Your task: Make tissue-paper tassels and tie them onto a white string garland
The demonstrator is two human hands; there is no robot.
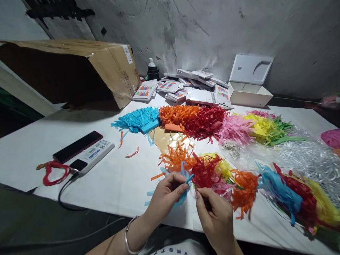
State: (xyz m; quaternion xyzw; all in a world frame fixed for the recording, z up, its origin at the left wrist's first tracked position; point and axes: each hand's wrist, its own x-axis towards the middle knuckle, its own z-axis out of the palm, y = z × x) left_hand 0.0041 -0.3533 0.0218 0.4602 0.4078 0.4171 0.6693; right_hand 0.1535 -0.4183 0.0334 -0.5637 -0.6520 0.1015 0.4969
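The left hand [170, 191] pinches a blue tassel [189, 179] above the table [111, 184]; the right hand [216, 209] has its fingertips pressed together (anything between them is too small to tell). Just beyond lies a red tassel [205, 173], an orange tassel [244, 191] beside it. Boxes [200, 95] and a carton [119, 71] stand behind.

A dark phone [78, 146] lies beside a white device [99, 153]. Behind stand a cardboard box [117, 71] and, probably, a bottle [153, 72].

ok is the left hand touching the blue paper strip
Touching: the head view shows the left hand pinching the blue paper strip at the thumb tip.
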